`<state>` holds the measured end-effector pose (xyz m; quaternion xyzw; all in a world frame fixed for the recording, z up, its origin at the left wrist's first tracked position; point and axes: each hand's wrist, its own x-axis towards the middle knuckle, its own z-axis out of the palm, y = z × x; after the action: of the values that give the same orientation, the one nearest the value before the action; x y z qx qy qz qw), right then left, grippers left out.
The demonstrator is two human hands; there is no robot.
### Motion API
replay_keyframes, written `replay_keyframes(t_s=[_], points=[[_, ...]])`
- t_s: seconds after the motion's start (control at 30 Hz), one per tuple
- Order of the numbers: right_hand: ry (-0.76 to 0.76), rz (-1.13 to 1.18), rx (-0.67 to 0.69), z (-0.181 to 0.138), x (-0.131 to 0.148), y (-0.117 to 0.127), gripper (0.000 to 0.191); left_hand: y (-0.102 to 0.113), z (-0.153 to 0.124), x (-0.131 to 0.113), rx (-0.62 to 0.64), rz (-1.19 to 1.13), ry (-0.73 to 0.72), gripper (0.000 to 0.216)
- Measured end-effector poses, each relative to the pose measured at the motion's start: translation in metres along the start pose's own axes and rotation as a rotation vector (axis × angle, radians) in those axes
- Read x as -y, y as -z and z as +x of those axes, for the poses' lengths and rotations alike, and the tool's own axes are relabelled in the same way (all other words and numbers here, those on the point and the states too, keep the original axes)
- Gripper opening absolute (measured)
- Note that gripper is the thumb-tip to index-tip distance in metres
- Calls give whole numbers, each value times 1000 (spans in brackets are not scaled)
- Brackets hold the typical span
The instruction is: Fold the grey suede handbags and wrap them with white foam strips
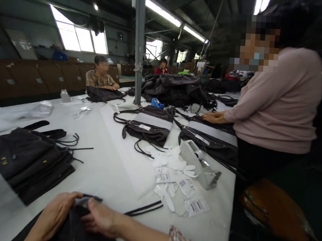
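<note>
At the bottom of the view lies a dark grey fabric bag (74, 226), its upper edge raised and partly cut off by the frame. My left hand (53, 214) is closed on the left side of that edge, fingers bent over the rim. On the opposite side, my right hand (100, 216) grips the edge with thumb up and fingers tucked against the cloth. Two black cords (144, 208) stick out to the right past my right wrist. A stack of similar dark bags (35, 160) rests beyond my left hand.
White table (106, 168) carries small printed packets (198, 206), white paper cutouts (172, 159) and a grey tape dispenser (196, 162). More bags (149, 125) lie farther off, before a large dark pile (174, 88). A metal post (139, 46) rises there. A co-worker (279, 102) stands right; others sit behind.
</note>
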<state>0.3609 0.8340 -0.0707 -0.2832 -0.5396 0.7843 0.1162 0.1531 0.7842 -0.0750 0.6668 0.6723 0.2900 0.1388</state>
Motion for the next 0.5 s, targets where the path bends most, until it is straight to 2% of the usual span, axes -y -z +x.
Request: replay_keyframes(t_s=[0.07,0.13,0.17,0.27,0.33,0.43,0.5], points=[[-151,115,92,-23,2,8,89,11,3,-16,13,49,-23,45],[-167,178,72,-45,4,11,99,15,7,-25,36,92,11,51],[-154,154,133,-54,3,12,99,15,9,-25,51,119,33,54],[-21,-55,326,-77,2,8,82,9,12,-19,67,202,80,55],[46,-217,375,-90,3,6,73,6,12,-16,69,245,87,54],[103,-422,425,-107,8,11,71,5,11,-16,63,289,93,54],[121,-455,464,-119,10,19,75,4,12,-17,67,312,109,53]])
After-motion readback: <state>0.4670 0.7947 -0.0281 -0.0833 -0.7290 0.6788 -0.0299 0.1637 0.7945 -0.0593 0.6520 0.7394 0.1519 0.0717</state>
